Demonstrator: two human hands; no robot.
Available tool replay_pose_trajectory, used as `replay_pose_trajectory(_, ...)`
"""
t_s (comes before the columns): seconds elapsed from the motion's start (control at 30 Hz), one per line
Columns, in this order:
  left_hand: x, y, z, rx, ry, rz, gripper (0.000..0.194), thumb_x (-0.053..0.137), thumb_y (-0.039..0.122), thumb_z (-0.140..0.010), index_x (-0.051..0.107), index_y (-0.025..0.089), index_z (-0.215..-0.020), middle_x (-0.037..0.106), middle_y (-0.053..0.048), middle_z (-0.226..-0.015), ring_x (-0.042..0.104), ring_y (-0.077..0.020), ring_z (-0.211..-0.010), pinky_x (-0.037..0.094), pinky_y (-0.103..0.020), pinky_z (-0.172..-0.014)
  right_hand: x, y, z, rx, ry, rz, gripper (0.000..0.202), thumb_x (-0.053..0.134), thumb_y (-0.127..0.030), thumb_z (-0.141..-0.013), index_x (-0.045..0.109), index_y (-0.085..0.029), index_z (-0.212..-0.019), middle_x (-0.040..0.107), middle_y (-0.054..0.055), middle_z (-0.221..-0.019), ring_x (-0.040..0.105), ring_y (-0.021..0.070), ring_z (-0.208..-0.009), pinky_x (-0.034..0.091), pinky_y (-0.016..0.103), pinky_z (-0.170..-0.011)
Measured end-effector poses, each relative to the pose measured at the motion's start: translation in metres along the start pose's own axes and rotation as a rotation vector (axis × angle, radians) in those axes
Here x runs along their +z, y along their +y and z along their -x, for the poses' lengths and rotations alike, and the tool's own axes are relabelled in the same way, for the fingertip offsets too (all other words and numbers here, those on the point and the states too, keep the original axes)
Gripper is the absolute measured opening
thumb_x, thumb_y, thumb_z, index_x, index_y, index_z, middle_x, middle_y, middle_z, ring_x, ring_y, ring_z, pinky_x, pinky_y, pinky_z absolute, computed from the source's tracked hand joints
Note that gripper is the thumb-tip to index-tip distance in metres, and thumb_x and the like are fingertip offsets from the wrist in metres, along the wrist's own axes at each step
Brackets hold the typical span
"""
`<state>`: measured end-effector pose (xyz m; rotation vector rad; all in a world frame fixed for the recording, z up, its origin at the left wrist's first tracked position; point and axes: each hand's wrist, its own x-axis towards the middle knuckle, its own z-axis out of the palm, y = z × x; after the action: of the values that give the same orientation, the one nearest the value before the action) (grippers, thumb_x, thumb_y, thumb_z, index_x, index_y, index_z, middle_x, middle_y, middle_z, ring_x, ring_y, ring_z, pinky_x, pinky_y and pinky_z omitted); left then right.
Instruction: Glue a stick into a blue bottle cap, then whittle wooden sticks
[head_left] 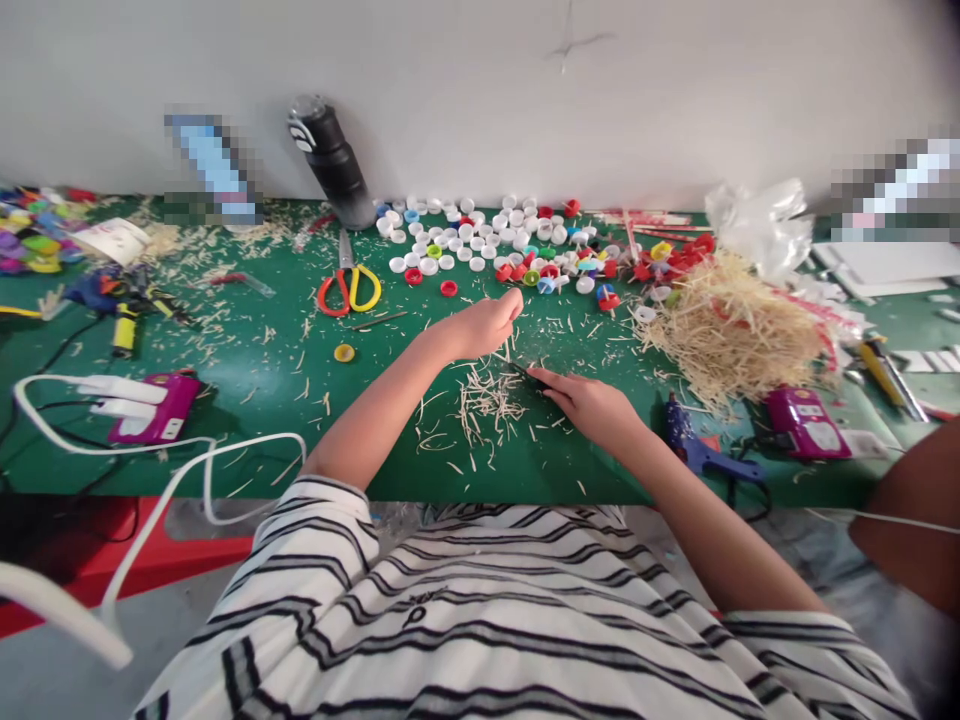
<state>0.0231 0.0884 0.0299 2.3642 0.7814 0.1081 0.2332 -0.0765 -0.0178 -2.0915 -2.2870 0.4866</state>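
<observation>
My left hand [487,325] is closed above the green table, its fingers pressed together. Whatever it may be pinching is too small to make out. My right hand [589,402] lies low over the tabletop, closed on a thin dark tool [534,379] that points left; its exact kind is unclear. Between and just in front of my hands is a loose heap of short cut straw strips [489,402]. Behind my left hand, many plastic bottle caps [480,240] are spread out, mostly white, with some red and other colours.
Scissors [349,285], a yellow cap [344,352] and a black bottle [330,165] are to the left. A large straw pile [739,330], a blue glue gun [701,450] and a purple power socket [806,422] stand right. White cables [214,448] loop over the left front edge.
</observation>
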Motion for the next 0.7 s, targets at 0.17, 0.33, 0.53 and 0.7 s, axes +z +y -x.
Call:
replay_pose_trajectory(0.17,0.002,0.007,-0.001,0.030,-0.001,-0.056,0.010,0.034,0.014,-0.097,0.031,0.023,-0.096,0.039,0.000,-0.074,0.032,-0.0155,-0.061,0.025,-0.037,-0.060,-0.003,-0.003,0.000,0.010,0.016,-0.020,0.051,0.037,-0.043,-0.110,0.047,-0.044,-0.160,0.075,0.004,-0.105,0.068,0.0202,-0.085,0.040,0.027,-0.063)
replay_pose_trajectory(0.33,0.009,0.015,-0.001,0.023,0.073,-0.167,0.013,0.034,0.012,-0.096,0.039,0.020,-0.105,0.045,-0.002,-0.073,0.036,-0.0168,-0.062,0.025,-0.037,-0.062,-0.011,-0.018,-0.004,0.025,0.071,0.023,0.051,0.035,-0.043,-0.111,0.046,-0.045,-0.160,0.075,0.004,-0.104,0.066,0.0194,-0.081,0.032,0.027,-0.058)
replay_pose_trajectory(0.53,0.011,0.017,0.000,-0.008,0.075,-0.203,0.020,0.034,0.013,-0.097,0.044,0.017,-0.113,0.048,-0.003,-0.075,0.037,-0.0170,-0.063,0.025,-0.037,-0.062,-0.007,-0.030,-0.008,0.087,0.067,0.015,0.051,0.036,-0.042,-0.111,0.045,-0.047,-0.161,0.077,0.003,-0.106,0.068,0.0199,-0.083,0.034,0.027,-0.058)
replay_pose_trajectory(0.7,0.007,0.015,0.001,-0.026,0.053,-0.184,0.018,0.033,0.015,-0.098,0.043,0.018,-0.113,0.049,-0.003,-0.078,0.035,-0.0166,-0.062,0.026,-0.037,-0.062,-0.004,-0.035,-0.004,0.130,0.043,-0.036,0.052,0.036,-0.041,-0.110,0.045,-0.045,-0.161,0.079,0.004,-0.111,0.071,0.0215,-0.084,0.041,0.028,-0.061)
